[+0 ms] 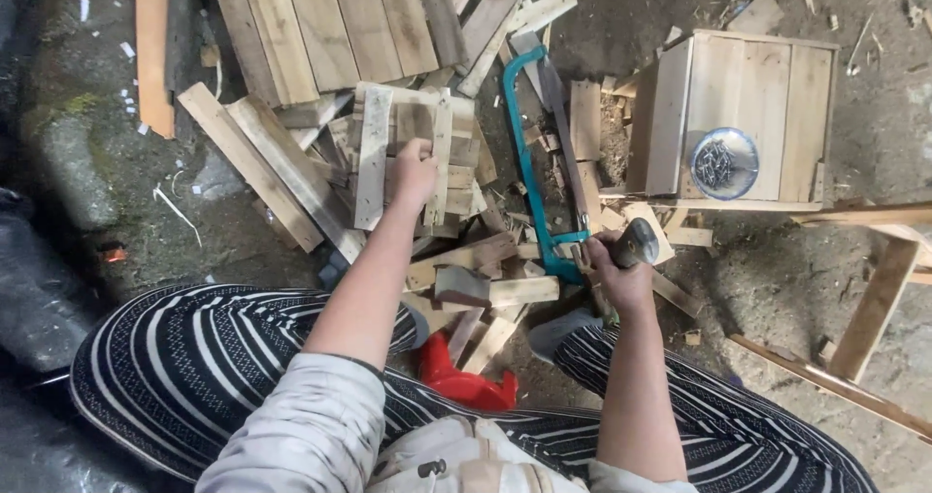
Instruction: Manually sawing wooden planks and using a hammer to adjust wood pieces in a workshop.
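Left hand (415, 171) clamped on frame (403, 153) at centre, steadying it; right hand (621, 272) fisted round hammer (633, 244), beside saw (532, 163).

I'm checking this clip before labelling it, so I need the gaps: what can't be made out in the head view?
- Saw handle: the right hand wraps it, so the grip is hidden on the teal hacksaw.
- Wooden frame piece: the left hand covers its middle; joints unclear.
- Blue dish on the wooden box: contents too small to identify.
- Red object: partly hidden behind scraps and the lap.
- Timber at right: cut off by the edge.
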